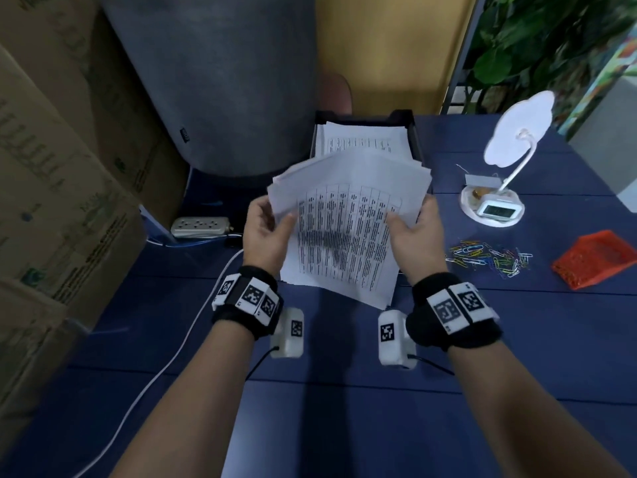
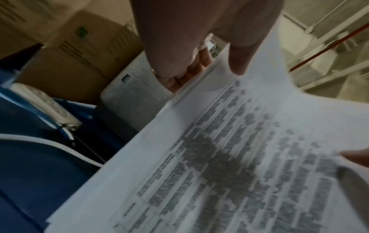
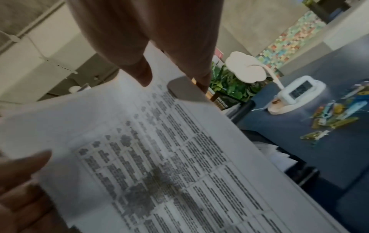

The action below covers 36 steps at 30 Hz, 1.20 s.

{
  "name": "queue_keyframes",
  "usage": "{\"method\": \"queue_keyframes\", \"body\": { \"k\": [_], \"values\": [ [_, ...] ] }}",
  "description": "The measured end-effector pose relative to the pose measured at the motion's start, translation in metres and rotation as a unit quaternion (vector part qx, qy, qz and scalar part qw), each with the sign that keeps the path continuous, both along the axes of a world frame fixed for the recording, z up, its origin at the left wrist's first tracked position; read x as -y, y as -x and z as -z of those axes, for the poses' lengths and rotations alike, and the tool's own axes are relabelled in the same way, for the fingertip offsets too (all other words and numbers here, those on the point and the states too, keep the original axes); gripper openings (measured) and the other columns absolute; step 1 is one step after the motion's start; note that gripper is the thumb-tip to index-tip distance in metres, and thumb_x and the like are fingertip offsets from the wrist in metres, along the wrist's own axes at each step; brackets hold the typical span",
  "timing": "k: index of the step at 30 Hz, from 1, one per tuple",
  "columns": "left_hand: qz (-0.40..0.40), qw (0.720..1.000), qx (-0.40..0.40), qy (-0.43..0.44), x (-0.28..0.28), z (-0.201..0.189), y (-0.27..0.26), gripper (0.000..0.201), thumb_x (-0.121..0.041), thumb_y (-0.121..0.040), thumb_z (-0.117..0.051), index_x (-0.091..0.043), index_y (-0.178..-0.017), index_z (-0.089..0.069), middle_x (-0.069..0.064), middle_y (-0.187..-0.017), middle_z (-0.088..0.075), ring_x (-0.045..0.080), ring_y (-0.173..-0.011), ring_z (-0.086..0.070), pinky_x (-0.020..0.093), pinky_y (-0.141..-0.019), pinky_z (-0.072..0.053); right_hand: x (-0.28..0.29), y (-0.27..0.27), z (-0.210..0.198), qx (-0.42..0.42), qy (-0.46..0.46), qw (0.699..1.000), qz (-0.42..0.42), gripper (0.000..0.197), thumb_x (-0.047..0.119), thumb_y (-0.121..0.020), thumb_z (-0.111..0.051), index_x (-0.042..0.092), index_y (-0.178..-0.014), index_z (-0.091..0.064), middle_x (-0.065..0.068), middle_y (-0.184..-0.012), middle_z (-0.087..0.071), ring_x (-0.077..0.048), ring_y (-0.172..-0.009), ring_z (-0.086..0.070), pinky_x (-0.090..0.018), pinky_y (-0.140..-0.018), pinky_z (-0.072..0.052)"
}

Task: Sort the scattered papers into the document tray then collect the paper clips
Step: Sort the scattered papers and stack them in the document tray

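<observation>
A stack of printed papers (image 1: 348, 229) is held above the blue table, just in front of the black document tray (image 1: 415, 136). My left hand (image 1: 267, 229) grips the stack's left edge, thumb on top and fingers underneath. My right hand (image 1: 413, 225) grips the right edge the same way. The tray holds another printed sheet (image 1: 358, 139). In the left wrist view the papers (image 2: 229, 157) fill the lower right, with my left hand (image 2: 199, 66) pinching their edge. The right wrist view shows the papers (image 3: 159, 157) and my right hand (image 3: 151, 63). Coloured paper clips (image 1: 489, 257) lie scattered to the right.
A red mesh tray (image 1: 596, 258) lies at the far right beside the clips. A white cloud-shaped lamp with a small clock (image 1: 496, 205) stands behind them. Cardboard boxes (image 1: 51, 201), a power strip (image 1: 200, 226) and a white cable (image 1: 179, 339) sit on the left.
</observation>
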<state>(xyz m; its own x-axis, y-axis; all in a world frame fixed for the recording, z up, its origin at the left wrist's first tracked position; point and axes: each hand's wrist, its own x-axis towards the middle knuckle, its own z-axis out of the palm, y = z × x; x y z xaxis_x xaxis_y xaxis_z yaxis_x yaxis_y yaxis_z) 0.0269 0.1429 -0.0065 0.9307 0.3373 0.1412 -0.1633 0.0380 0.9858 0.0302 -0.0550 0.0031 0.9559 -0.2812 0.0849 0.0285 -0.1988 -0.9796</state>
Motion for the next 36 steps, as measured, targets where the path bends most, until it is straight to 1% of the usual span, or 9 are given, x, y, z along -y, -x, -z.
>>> {"method": "queue_keyframes", "body": {
  "k": [2, 5, 9, 12, 14, 16, 22, 31, 36],
  "values": [
    [0.013, 0.999, -0.023, 0.038, -0.002, 0.003, -0.002, 0.027, 0.003, -0.087, -0.061, -0.017, -0.102, -0.053, -0.002, -0.095, -0.061, 0.003, -0.085, -0.061, 0.016, -0.079, -0.049, 0.004, 0.0, 0.004, -0.035, -0.023, 0.999, -0.021, 0.034, 0.015, -0.084, -0.058, 0.02, -0.114, -0.043, -0.007, -0.105, -0.062, -0.025, -0.095, -0.063, -0.046, -0.089, -0.052],
    [0.018, 0.998, -0.029, 0.049, 0.007, 0.001, -0.004, 0.033, 0.002, -0.087, -0.061, -0.013, -0.114, -0.05, -0.003, -0.096, -0.061, 0.004, -0.089, -0.06, 0.014, -0.081, -0.049, 0.0, 0.001, 0.002, -0.022, -0.049, 0.998, -0.043, 0.024, 0.005, -0.092, -0.051, 0.016, -0.111, -0.041, -0.004, -0.103, -0.06, -0.014, -0.088, -0.06, -0.037, -0.086, -0.053],
    [0.018, 1.0, 0.01, 0.002, 0.013, -0.006, -0.007, 0.035, 0.001, -0.088, -0.06, -0.014, -0.119, -0.049, -0.002, -0.105, -0.062, -0.004, -0.091, -0.061, 0.014, -0.083, -0.051, -0.003, -0.004, -0.004, 0.031, -0.006, 0.999, -0.011, 0.024, 0.002, -0.094, -0.044, 0.005, -0.118, -0.042, -0.018, -0.103, -0.06, -0.028, -0.085, -0.057, -0.031, -0.074, -0.052],
    [0.031, 0.999, -0.013, 0.016, 0.009, 0.009, -0.007, 0.041, 0.0, -0.086, -0.064, -0.018, -0.12, -0.049, -0.001, -0.111, -0.062, 0.004, -0.101, -0.061, 0.021, -0.089, -0.05, 0.002, -0.003, 0.006, 0.02, -0.005, 1.0, -0.014, 0.021, -0.002, -0.092, -0.044, 0.008, -0.111, -0.042, -0.005, -0.09, -0.056, -0.022, -0.066, -0.053, -0.013, -0.051, -0.045],
    [0.037, 0.997, -0.065, 0.001, 0.01, 0.025, -0.006, 0.039, -0.008, -0.085, -0.066, -0.008, -0.122, -0.053, 0.01, -0.111, -0.065, 0.016, -0.099, -0.064, 0.027, -0.087, -0.05, 0.004, 0.001, 0.02, -0.023, 0.021, 0.999, -0.033, 0.021, -0.002, -0.091, -0.041, 0.01, -0.108, -0.04, 0.0, -0.084, -0.052, -0.013, -0.063, -0.048, -0.016, -0.049, -0.043],
    [0.027, 0.994, -0.101, -0.04, 0.012, 0.036, -0.006, 0.028, -0.01, -0.089, -0.063, 0.002, -0.114, -0.06, 0.022, -0.1, -0.067, 0.027, -0.085, -0.066, 0.026, -0.074, -0.048, 0.007, 0.003, 0.033, -0.059, 0.029, 0.997, -0.035, 0.023, -0.001, -0.091, -0.041, 0.009, -0.111, -0.041, -0.002, -0.086, -0.055, -0.015, -0.068, -0.052, -0.018, -0.053, -0.044],
    [-0.006, 0.995, -0.086, -0.045, 0.008, 0.008, -0.029, 0.019, -0.015, -0.092, -0.06, -0.005, -0.107, -0.06, -0.007, -0.09, -0.063, 0.01, -0.09, -0.06, 0.023, -0.08, -0.048, 0.029, 0.0, 0.05, -0.104, -0.04, 0.993, -0.031, 0.009, 0.019, -0.089, -0.062, 0.013, -0.096, -0.063, -0.013, -0.1, -0.071, -0.023, -0.088, -0.066, -0.044, -0.084, -0.054],
    [-0.008, 0.993, -0.081, -0.086, 0.008, -0.025, -0.088, 0.021, -0.023, -0.085, -0.067, -0.02, -0.097, -0.05, -0.005, -0.091, -0.062, 0.018, -0.091, -0.062, 0.037, -0.089, -0.052, 0.054, -0.005, 0.044, -0.165, -0.123, 0.976, -0.069, 0.023, 0.007, -0.098, -0.046, 0.014, -0.119, -0.051, -0.005, -0.109, -0.061, -0.022, -0.083, -0.06, -0.025, -0.044, -0.053],
    [0.074, 0.951, -0.192, -0.229, 0.015, -0.01, -0.08, 0.028, -0.027, -0.089, -0.063, -0.014, -0.099, -0.039, 0.003, -0.089, -0.047, 0.02, -0.083, -0.049, 0.034, -0.076, -0.046, 0.055, -0.033, 0.023, -0.13, -0.153, 0.978, -0.053, 0.021, 0.006, -0.098, -0.045, 0.013, -0.117, -0.05, -0.001, -0.111, -0.06, -0.02, -0.084, -0.059, -0.021, -0.042, -0.05]
  ]
}}
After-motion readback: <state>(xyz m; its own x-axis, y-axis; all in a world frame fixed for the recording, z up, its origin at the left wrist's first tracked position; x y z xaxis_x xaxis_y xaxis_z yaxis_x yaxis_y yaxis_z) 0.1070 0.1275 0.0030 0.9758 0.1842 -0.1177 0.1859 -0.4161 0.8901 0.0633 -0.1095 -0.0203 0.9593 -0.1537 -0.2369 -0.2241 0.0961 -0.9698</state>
